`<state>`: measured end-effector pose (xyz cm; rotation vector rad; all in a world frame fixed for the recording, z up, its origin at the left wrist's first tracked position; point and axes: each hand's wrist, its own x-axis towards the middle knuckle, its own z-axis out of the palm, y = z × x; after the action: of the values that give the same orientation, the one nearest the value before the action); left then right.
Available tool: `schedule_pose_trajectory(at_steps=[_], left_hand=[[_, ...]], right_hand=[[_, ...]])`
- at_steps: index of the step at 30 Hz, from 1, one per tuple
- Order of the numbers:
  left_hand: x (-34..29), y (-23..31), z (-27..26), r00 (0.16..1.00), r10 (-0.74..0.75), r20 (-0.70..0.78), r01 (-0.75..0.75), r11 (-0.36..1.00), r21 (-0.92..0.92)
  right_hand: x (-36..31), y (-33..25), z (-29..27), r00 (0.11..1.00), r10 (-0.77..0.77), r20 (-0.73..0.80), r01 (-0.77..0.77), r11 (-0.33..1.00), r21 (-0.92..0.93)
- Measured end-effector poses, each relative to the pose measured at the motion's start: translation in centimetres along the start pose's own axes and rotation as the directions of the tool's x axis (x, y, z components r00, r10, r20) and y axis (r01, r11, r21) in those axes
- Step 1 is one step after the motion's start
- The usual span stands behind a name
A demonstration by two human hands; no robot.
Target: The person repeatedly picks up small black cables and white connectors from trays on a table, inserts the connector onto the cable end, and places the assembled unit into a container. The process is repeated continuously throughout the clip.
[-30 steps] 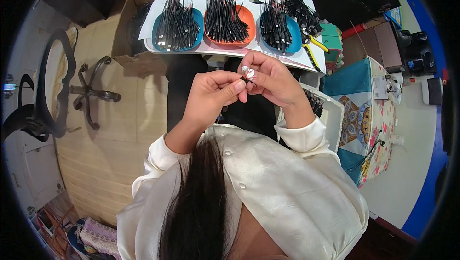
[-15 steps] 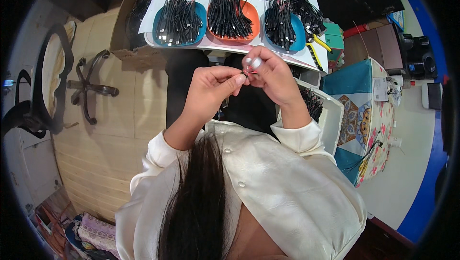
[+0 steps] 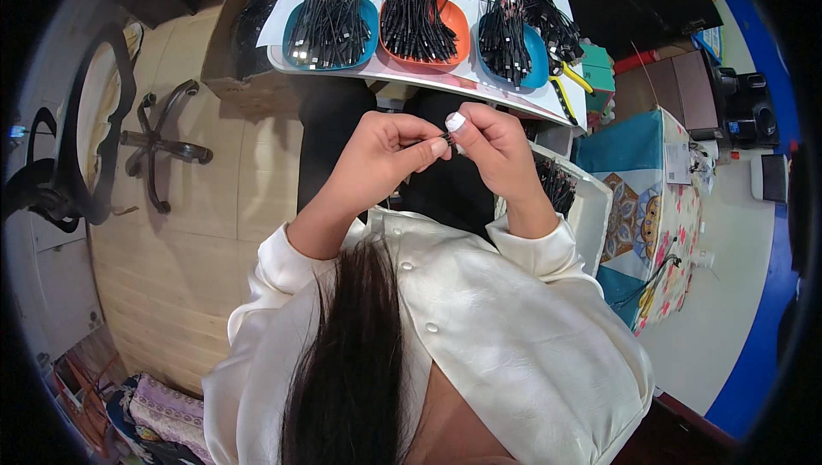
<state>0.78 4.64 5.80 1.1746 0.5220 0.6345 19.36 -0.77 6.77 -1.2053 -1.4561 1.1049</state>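
My left hand (image 3: 390, 152) and my right hand (image 3: 495, 152) meet above my lap, just in front of the table edge. Between their pinched fingertips is a small dark piece of black cable (image 3: 447, 139), most of it hidden by the fingers. A white wrap (image 3: 455, 122) covers the tip of one digit on my right hand. Closest on the table beyond are a blue tray (image 3: 370, 20), an orange tray (image 3: 461, 23) and a second blue tray (image 3: 537, 61), each heaped with short black cables that have bare reddish wire ends.
A bundle of black cables (image 3: 556, 24) and yellow-handled pliers (image 3: 575, 78) lie at the table's right. Right of my lap, a white bin (image 3: 595, 199) holds more cables. A cardboard box (image 3: 224, 54) stands left of the table, a chair base (image 3: 158, 144) farther left.
My hands have come down slightly and closer together. The reddish wires that showed between the fingertips are now hidden, and the right hand's fingers have closed in on the cable.
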Motion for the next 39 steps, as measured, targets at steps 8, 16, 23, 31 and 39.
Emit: schedule_pose_trajectory(at_steps=[8, 16, 23, 31, 39], left_hand=[[-0.5, 0.4, -1.5, 0.993, -0.097, 0.069, 0.105, 0.987, -0.123], [0.3, 0.2, -1.4, 0.976, -0.156, 0.153, 0.177, 0.975, -0.135], [0.1, 0.5, -1.6, 0.969, -0.125, 0.215, 0.144, 0.987, -0.075], [-0.8, 0.9, -1.0, 0.985, -0.004, 0.171, -0.036, 0.972, 0.231], [-0.9, -1.1, 1.0, 0.627, 0.658, 0.416, -0.557, 0.005, 0.83]], right_hand=[[0.0, -0.8, -3.9, 0.936, 0.253, -0.245, -0.241, 0.967, 0.076], [-0.4, -2.2, -2.6, 0.871, -0.448, 0.203, 0.48, 0.688, -0.544], [-0.2, -2.6, -2.2, 0.858, -0.467, 0.212, 0.506, 0.704, -0.499], [-1.3, -2.8, -1.5, 0.905, -0.393, 0.165, 0.422, 0.768, -0.482], [-2.4, -0.2, -0.9, 0.896, 0.437, 0.084, -0.438, 0.833, 0.337]])
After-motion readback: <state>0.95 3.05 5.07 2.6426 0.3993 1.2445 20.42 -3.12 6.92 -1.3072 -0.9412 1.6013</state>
